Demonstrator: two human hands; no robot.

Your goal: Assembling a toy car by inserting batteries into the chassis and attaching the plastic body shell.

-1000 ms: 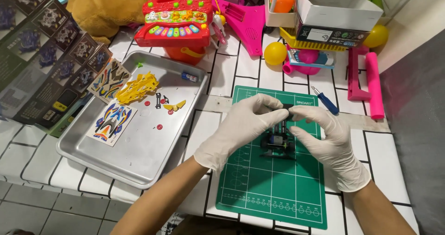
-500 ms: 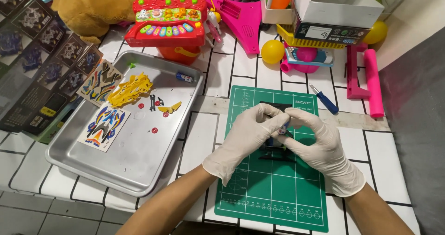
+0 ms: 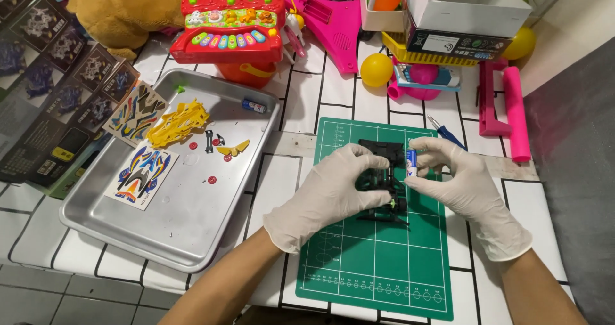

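Both my hands wear white gloves and meet over a green cutting mat [image 3: 378, 267]. My left hand [image 3: 333, 194] grips a black toy car chassis [image 3: 382, 153] and holds it just above the mat. My right hand [image 3: 458, 184] pinches a small battery [image 3: 412, 162] upright between thumb and fingers, right beside the chassis. A metal tray [image 3: 186, 229] lies to the left. In the tray are a yellow car body shell [image 3: 177, 123], a sticker sheet [image 3: 139, 174], a second small battery [image 3: 254, 106] and several tiny red and black parts.
A red toy keyboard [image 3: 234, 21], a pink toy guitar [image 3: 336, 27], a yellow ball [image 3: 376, 69] and a stack of boxes [image 3: 458, 24] crowd the back of the white tiled table. A blue screwdriver [image 3: 446, 133] lies right of the mat. A printed box [image 3: 45, 88] lies at far left.
My hands have parted slightly. The right hand now holds the battery clear beside the chassis, which the left hand has tilted up. The view has also shifted a little.
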